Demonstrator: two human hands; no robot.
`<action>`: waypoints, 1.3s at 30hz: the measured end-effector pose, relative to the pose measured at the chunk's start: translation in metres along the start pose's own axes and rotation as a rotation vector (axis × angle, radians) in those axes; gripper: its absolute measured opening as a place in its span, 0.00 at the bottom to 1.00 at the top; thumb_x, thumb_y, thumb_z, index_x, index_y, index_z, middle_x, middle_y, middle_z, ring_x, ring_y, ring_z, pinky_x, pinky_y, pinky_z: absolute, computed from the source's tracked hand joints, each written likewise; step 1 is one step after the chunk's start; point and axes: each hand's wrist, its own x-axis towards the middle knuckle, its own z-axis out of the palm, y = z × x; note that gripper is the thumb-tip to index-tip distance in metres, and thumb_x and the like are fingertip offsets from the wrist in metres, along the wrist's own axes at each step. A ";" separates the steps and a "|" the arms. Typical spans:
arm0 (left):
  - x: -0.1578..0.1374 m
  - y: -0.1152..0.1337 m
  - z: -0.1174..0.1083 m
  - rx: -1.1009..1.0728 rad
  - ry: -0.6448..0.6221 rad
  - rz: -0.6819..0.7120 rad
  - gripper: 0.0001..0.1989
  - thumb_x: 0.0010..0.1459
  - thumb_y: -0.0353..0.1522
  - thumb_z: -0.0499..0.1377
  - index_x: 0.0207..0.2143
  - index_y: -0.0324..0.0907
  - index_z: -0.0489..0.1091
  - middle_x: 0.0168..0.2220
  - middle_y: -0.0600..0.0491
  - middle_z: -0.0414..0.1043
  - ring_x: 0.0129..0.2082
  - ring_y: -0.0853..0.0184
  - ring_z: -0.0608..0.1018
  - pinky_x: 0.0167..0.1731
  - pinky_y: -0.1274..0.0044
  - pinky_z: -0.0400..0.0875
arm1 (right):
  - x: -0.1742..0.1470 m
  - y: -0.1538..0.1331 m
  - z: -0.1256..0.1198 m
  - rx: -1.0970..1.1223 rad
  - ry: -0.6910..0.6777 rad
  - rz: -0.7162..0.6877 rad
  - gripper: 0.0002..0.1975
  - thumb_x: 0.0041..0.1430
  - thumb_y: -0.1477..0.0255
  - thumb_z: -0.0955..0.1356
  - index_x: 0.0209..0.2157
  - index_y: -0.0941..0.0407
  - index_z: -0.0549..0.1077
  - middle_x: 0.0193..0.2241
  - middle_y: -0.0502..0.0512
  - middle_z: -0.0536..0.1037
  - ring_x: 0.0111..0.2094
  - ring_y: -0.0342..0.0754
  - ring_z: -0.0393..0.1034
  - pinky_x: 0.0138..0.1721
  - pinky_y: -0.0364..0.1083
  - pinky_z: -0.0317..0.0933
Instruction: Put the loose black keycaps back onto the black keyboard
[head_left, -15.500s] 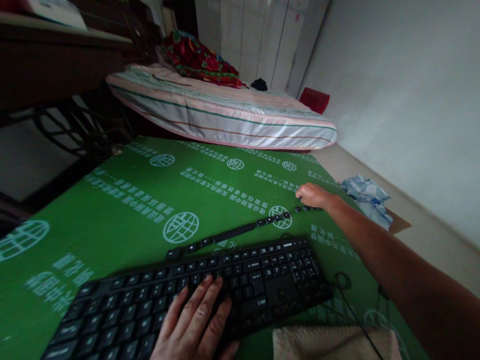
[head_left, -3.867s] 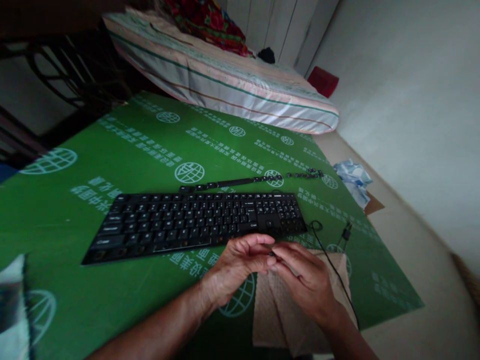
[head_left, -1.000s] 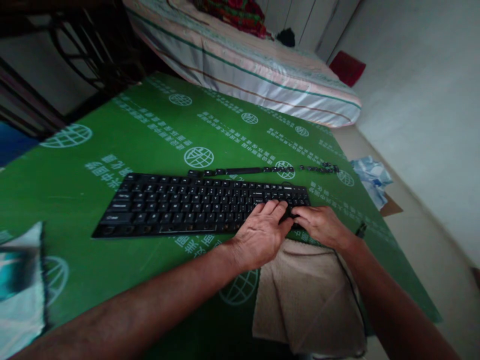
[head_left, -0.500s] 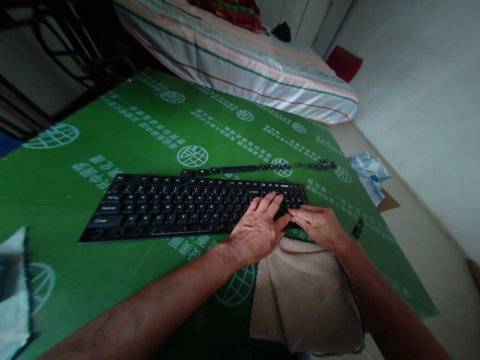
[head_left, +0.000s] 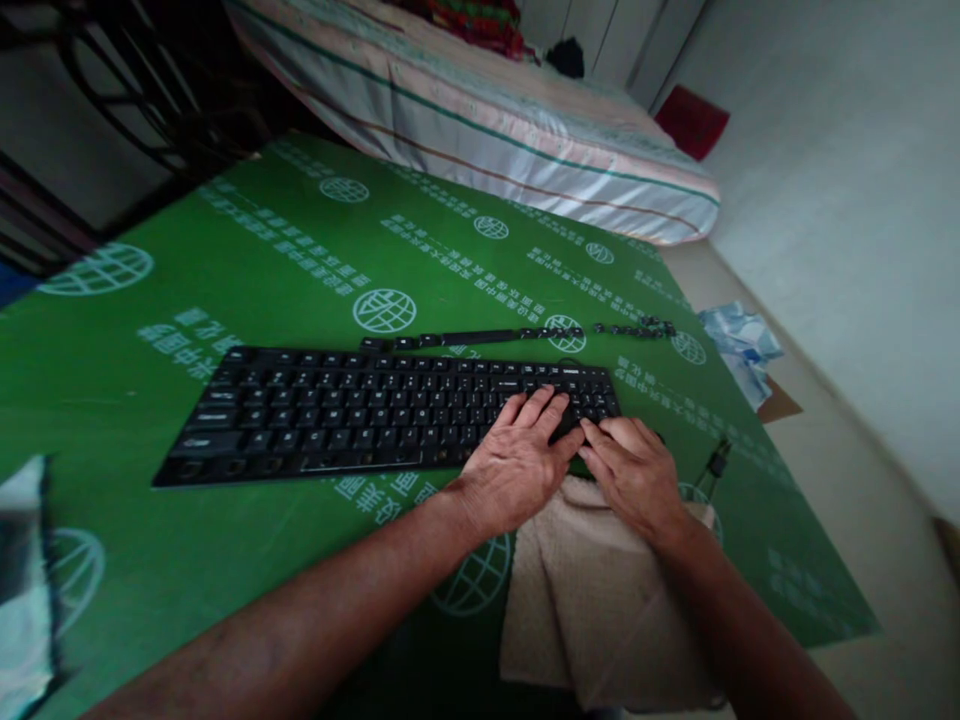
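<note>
A black keyboard (head_left: 360, 400) lies on the green table, its front row bare of keycaps. My left hand (head_left: 517, 455) rests flat over its right part, fingers stretched out and slightly apart. Beside it, my right hand (head_left: 634, 460) is at the keyboard's front right edge, fingers bent and drawn together near my left thumb; what they pinch, if anything, is hidden. Beneath my hands and wrists a beige cloth (head_left: 562, 600) touches the keyboard's front. Behind the keyboard runs a line of loose black keycaps (head_left: 480, 338), with a small cluster of keycaps (head_left: 649, 328) farther right.
A dark cable end (head_left: 718, 462) lies right of my right hand. The green table (head_left: 262, 570) has a sheet-like piece (head_left: 26, 580) at its left edge. A mattress (head_left: 510, 140) stands behind it. Crumpled plastic (head_left: 739, 340) is beyond the right edge, near the wall.
My right hand has shifted slightly and turned, with its fingers more bent. My left hand stays in place on the keyboard, and the view has moved a little.
</note>
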 end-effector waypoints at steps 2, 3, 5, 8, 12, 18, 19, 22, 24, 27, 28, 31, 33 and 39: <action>0.000 0.000 0.001 0.006 0.008 0.006 0.19 0.64 0.34 0.51 0.57 0.45 0.63 0.62 0.43 0.58 0.64 0.51 0.57 0.59 0.58 0.55 | -0.001 -0.002 0.001 0.019 0.001 0.022 0.14 0.65 0.70 0.62 0.47 0.62 0.74 0.34 0.59 0.75 0.36 0.50 0.65 0.39 0.50 0.63; 0.000 -0.001 0.002 0.010 0.011 0.010 0.19 0.64 0.34 0.51 0.57 0.45 0.63 0.62 0.44 0.58 0.64 0.51 0.57 0.59 0.58 0.55 | -0.002 -0.002 0.002 0.026 0.005 0.031 0.15 0.65 0.70 0.62 0.47 0.62 0.73 0.35 0.59 0.75 0.36 0.50 0.65 0.39 0.50 0.63; 0.000 -0.001 0.003 0.018 0.018 0.016 0.18 0.64 0.34 0.51 0.56 0.45 0.64 0.62 0.45 0.59 0.64 0.51 0.57 0.59 0.58 0.55 | -0.003 -0.003 0.003 0.031 0.018 0.044 0.15 0.65 0.70 0.62 0.48 0.62 0.73 0.36 0.59 0.74 0.37 0.50 0.64 0.39 0.50 0.63; -0.001 0.000 0.004 0.025 0.026 0.017 0.18 0.64 0.34 0.51 0.56 0.45 0.64 0.62 0.45 0.60 0.63 0.52 0.58 0.59 0.58 0.55 | -0.005 -0.005 0.004 0.027 0.027 0.059 0.15 0.65 0.70 0.62 0.48 0.62 0.72 0.36 0.59 0.74 0.37 0.51 0.64 0.38 0.51 0.62; -0.001 0.000 0.005 0.030 0.033 0.015 0.19 0.64 0.33 0.51 0.57 0.44 0.63 0.62 0.45 0.59 0.63 0.53 0.58 0.60 0.59 0.54 | -0.006 -0.005 0.006 0.010 0.007 0.070 0.16 0.64 0.69 0.62 0.49 0.61 0.72 0.37 0.60 0.74 0.37 0.51 0.64 0.37 0.51 0.61; -0.001 0.000 0.007 0.034 0.032 0.018 0.17 0.65 0.32 0.50 0.55 0.44 0.65 0.62 0.46 0.60 0.63 0.54 0.59 0.60 0.59 0.53 | -0.007 -0.007 0.007 -0.008 0.002 0.079 0.15 0.64 0.69 0.62 0.48 0.59 0.73 0.39 0.61 0.74 0.38 0.52 0.65 0.38 0.52 0.61; -0.001 0.000 0.007 0.035 0.032 0.018 0.17 0.64 0.33 0.51 0.55 0.44 0.65 0.62 0.46 0.59 0.63 0.54 0.59 0.60 0.59 0.53 | -0.007 -0.007 0.007 -0.004 0.002 0.079 0.15 0.64 0.69 0.62 0.48 0.59 0.73 0.39 0.61 0.74 0.38 0.52 0.65 0.38 0.52 0.61; -0.001 0.000 0.007 0.034 0.038 0.018 0.17 0.64 0.33 0.51 0.55 0.44 0.66 0.62 0.46 0.60 0.63 0.54 0.60 0.60 0.59 0.53 | -0.009 -0.007 0.009 0.034 0.048 0.094 0.16 0.64 0.68 0.63 0.49 0.59 0.72 0.40 0.61 0.74 0.40 0.53 0.66 0.39 0.53 0.63; -0.002 0.000 0.007 0.033 0.051 0.019 0.17 0.65 0.33 0.50 0.54 0.44 0.66 0.62 0.46 0.60 0.63 0.53 0.60 0.61 0.59 0.52 | -0.010 -0.006 0.011 0.077 0.109 0.117 0.16 0.63 0.69 0.64 0.50 0.59 0.71 0.40 0.61 0.75 0.41 0.53 0.67 0.41 0.53 0.64; -0.003 0.000 0.007 0.028 0.077 0.025 0.17 0.65 0.33 0.50 0.55 0.43 0.66 0.61 0.45 0.61 0.62 0.53 0.60 0.61 0.60 0.52 | -0.013 -0.005 0.013 0.120 0.181 0.133 0.13 0.62 0.71 0.65 0.47 0.59 0.72 0.39 0.60 0.75 0.40 0.52 0.69 0.42 0.51 0.65; -0.003 0.000 0.007 0.026 0.082 0.026 0.17 0.65 0.33 0.50 0.55 0.42 0.66 0.61 0.45 0.61 0.62 0.54 0.60 0.61 0.60 0.53 | -0.013 -0.005 0.013 0.125 0.194 0.129 0.12 0.62 0.72 0.65 0.45 0.59 0.73 0.39 0.60 0.75 0.40 0.51 0.69 0.42 0.51 0.66; -0.003 0.000 0.007 0.018 0.086 0.022 0.18 0.64 0.33 0.50 0.54 0.38 0.66 0.61 0.44 0.62 0.62 0.54 0.61 0.61 0.60 0.53 | -0.013 -0.006 0.013 0.123 0.201 0.109 0.11 0.61 0.73 0.65 0.45 0.58 0.74 0.40 0.60 0.75 0.40 0.51 0.69 0.43 0.51 0.66; -0.003 0.000 0.006 0.010 0.088 0.016 0.18 0.64 0.33 0.51 0.53 0.36 0.67 0.60 0.43 0.62 0.62 0.54 0.61 0.61 0.61 0.54 | -0.013 -0.006 0.012 0.110 0.178 0.103 0.12 0.61 0.73 0.65 0.46 0.58 0.74 0.40 0.60 0.74 0.41 0.51 0.68 0.43 0.52 0.66; -0.004 0.000 0.005 -0.005 0.094 0.007 0.17 0.63 0.33 0.52 0.51 0.34 0.68 0.60 0.43 0.63 0.62 0.54 0.61 0.61 0.61 0.54 | -0.011 -0.007 0.010 0.069 0.094 0.102 0.12 0.61 0.73 0.64 0.45 0.56 0.75 0.42 0.60 0.74 0.42 0.52 0.68 0.44 0.53 0.66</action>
